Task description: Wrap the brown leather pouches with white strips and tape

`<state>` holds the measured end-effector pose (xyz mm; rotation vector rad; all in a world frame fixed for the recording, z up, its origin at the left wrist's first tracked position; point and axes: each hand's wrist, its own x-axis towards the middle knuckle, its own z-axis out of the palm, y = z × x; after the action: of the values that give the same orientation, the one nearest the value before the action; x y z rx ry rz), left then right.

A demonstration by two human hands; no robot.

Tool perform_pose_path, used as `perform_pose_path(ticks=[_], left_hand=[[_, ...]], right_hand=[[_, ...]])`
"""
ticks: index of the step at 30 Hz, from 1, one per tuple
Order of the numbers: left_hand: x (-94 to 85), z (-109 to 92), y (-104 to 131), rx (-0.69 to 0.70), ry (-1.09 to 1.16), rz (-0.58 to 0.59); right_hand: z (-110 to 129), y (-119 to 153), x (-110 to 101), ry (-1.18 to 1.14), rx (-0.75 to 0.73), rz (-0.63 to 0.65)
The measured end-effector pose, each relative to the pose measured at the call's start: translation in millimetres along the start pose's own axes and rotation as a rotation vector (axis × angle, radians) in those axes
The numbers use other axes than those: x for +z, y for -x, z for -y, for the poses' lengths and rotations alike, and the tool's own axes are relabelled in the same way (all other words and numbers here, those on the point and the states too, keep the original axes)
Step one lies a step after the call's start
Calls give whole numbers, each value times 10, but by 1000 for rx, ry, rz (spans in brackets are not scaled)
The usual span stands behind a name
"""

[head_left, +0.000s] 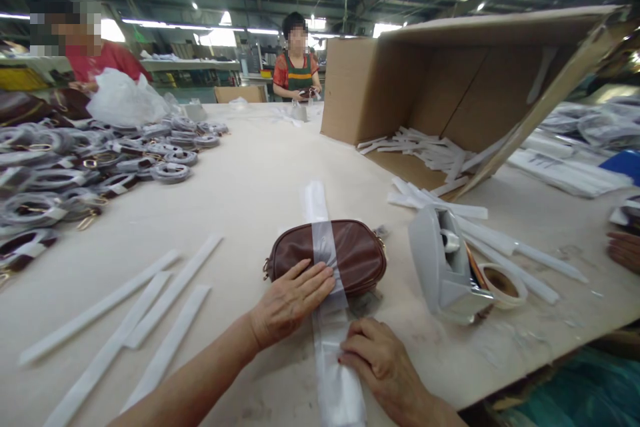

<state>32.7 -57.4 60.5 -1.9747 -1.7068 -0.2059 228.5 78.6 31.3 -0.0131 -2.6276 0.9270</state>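
A dark brown bag (357,250) with small metal rings at its ends lies on the pale table, a translucent white strip (316,203) running across its middle and out both sides. My left hand (295,297) rests flat on the bag and the strip, fingers stretched out. Just below the bag, my right hand (377,360) has its fingers curled at the right edge of the strip's near part (337,373), pinching it. The strip's near end lies toward me on the table.
Loose white strips (175,300) lie at left, coiled wrapped straps (173,172) behind them. At right stand a grey tape dispenser (430,267), a tape roll (503,283) and an open cardboard box (350,90) with strips. Two people (295,70) are beyond; another hand (625,250) shows far right.
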Motion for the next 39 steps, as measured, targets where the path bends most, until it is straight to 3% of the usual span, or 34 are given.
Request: perform_pose_path(ticks=[8,19,25,29,35,39], left_hand=[[-14,-4,-14,-10,17,2],[-53,-24,-3,-19,-29,12],[-95,-69,17,-26,-43,36],[-96,-124,-22,-93,38,-32],[-15,-150,17,-82,89,-129],[-44,-131,29,-92,92,-140]], right_hand=[[165,-207,-39,218,-211,-116],[158,-455,18,257,-515,-348],[101,-545,203,356,-657,-612],[134,-497,220,346,-564,-626],[195,-482,49,412,-544,-459],[152,-481,54,406,-541,-458]])
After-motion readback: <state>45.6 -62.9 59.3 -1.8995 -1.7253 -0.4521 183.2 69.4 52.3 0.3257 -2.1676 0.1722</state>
